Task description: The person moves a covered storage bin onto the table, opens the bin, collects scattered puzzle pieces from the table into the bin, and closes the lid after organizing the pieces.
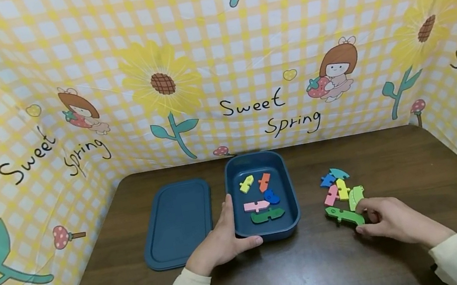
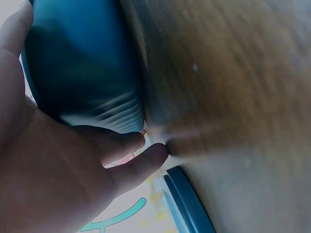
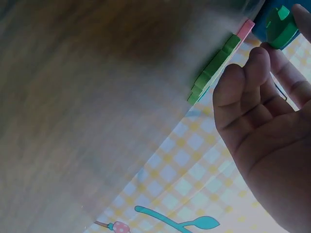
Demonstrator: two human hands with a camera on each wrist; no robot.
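Note:
My right hand (image 1: 390,218) pinches one end of a bright green puzzle piece (image 1: 343,216) between thumb and fingers, right of the box. In the right wrist view that green piece shows at the fingertips, its far end out of frame. Beside it lies a small pile: a light green piece (image 1: 357,197), a yellow one (image 1: 342,189), a pink one (image 1: 331,195) and blue ones (image 1: 328,180). My left hand (image 1: 221,245) rests against the near left corner of a dark blue box (image 1: 293,192), fingers extended along its side and thumb across its front.
Inside the box lie several pieces: yellow (image 1: 246,184), orange (image 1: 264,182), blue (image 1: 271,197), pink (image 1: 256,206) and dark green (image 1: 268,215). The box's flat blue lid (image 1: 180,222) lies on the brown table (image 1: 306,271), left of the box. A checked cloth (image 1: 213,53) stands behind.

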